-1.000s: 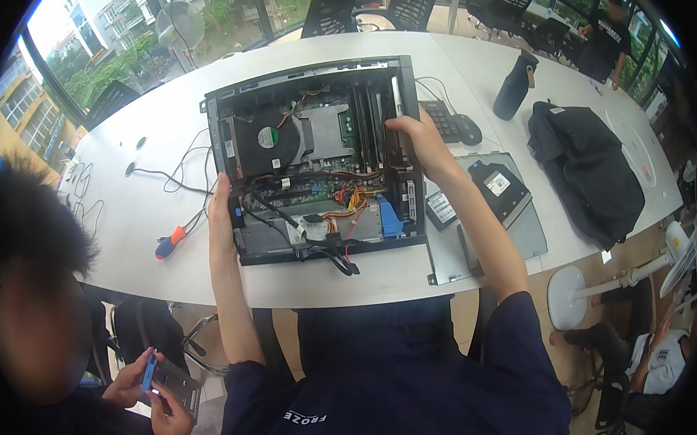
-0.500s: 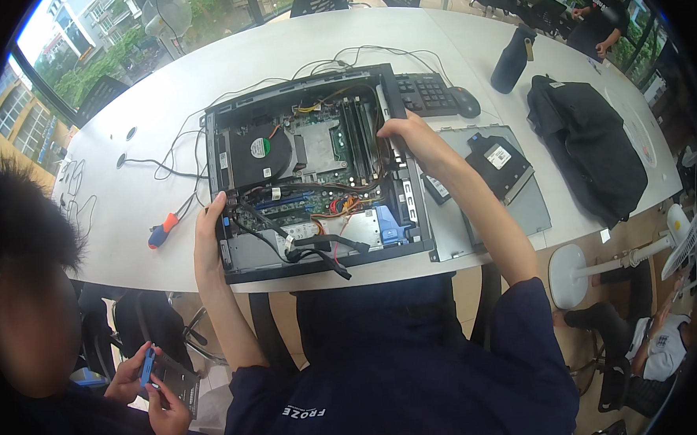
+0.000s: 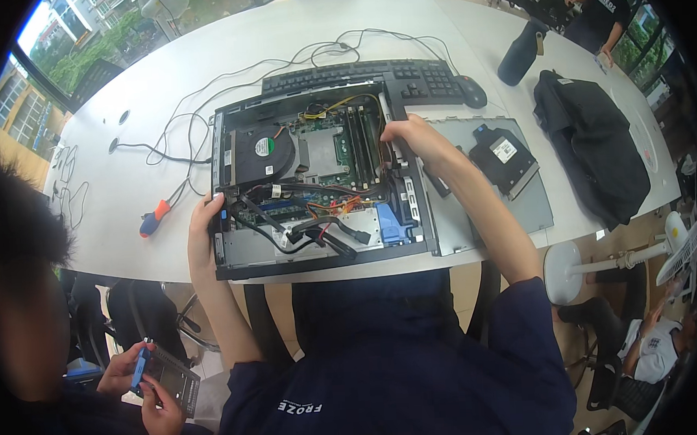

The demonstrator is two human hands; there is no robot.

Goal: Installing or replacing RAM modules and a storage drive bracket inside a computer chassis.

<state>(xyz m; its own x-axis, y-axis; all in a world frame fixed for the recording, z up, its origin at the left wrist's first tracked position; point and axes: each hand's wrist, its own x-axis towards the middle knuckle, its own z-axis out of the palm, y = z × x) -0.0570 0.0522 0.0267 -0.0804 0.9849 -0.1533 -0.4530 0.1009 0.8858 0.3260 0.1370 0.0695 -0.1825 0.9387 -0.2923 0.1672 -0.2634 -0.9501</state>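
Table [image 3: 198, 60], white, carries the open computer case [image 3: 315, 180] at its near edge. Inside I see a black fan [image 3: 260, 150], green board, memory slots and a tangle of black cables [image 3: 310, 227]. My left hand [image 3: 202, 229] clamps the case's left wall. My right hand [image 3: 413, 135] rests on the right wall by the memory slots; fingertips hidden, grip unclear. Keyboard [image 3: 357, 74] behind the case. Screwdriver [image 3: 153, 221] left of it.
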